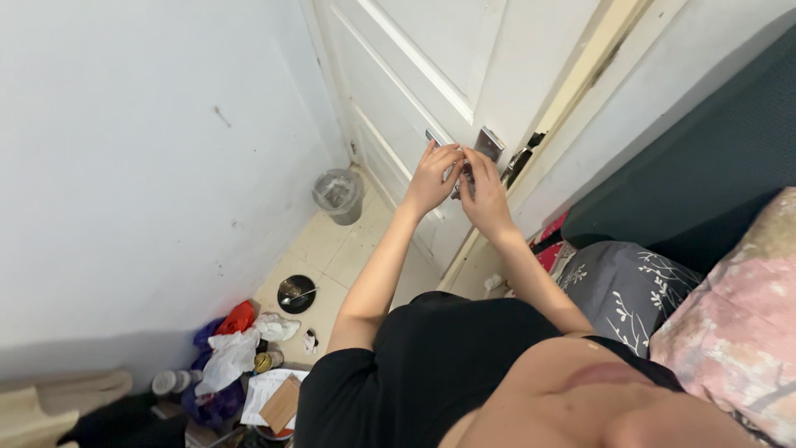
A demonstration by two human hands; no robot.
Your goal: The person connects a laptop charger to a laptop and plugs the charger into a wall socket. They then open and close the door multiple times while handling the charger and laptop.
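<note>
Both hands at the door handle, upper middle of the frame.

The left hand (431,178) and right hand (483,195) meet on the metal handle (456,170) of the white door (414,58), fingers curled round it, just below a square lock plate (489,143). Lower left, the tiled floor (332,249) carries a clear bin (338,195), a black pan (296,293) and a heap of bags (228,353). Patterned pillows (622,290) lie at right.
</note>
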